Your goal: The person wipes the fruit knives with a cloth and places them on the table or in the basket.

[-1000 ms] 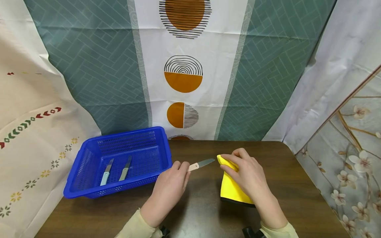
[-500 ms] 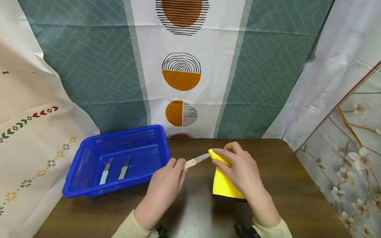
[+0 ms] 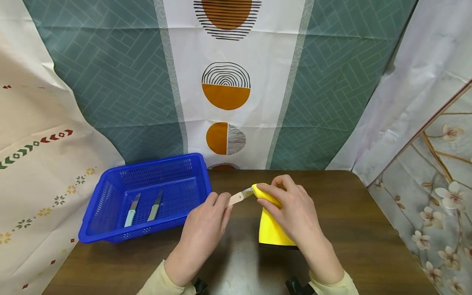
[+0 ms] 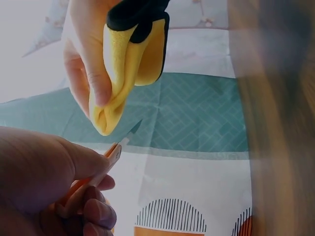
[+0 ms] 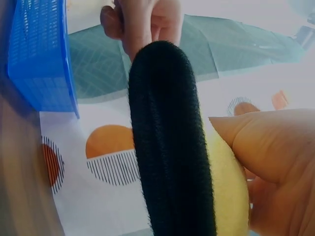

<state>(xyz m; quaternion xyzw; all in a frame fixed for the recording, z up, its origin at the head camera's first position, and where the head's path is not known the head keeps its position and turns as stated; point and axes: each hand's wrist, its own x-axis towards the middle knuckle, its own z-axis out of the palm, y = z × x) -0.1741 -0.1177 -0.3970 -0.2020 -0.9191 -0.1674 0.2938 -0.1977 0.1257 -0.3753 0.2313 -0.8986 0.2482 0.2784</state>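
Observation:
My left hand (image 3: 206, 221) grips a small knife by its pale pink handle (image 3: 237, 198), the blade pointing right. In the head view the blade's front part is hidden at the corner of a folded yellow cloth with a black edge (image 3: 273, 231). The left wrist view shows the blade (image 4: 132, 132) just below the cloth's folded end (image 4: 110, 120); whether they touch I cannot tell. My right hand (image 3: 295, 209) pinches the cloth between thumb and fingers, and the rest of it hangs down. Black edging fills much of the right wrist view.
A blue plastic basket (image 3: 180, 196) stands on the brown table (image 3: 332, 196) at left. Inside lie a knife with a light blue handle (image 3: 130, 217) and one with a grey-green handle (image 3: 153, 212). Patterned fabric (image 3: 332, 102) hangs behind the table.
My right hand has brought the yellow cloth leftward to the knife, and the blade's front part has gone out of sight behind it. My left hand still grips the handle, slightly shifted.

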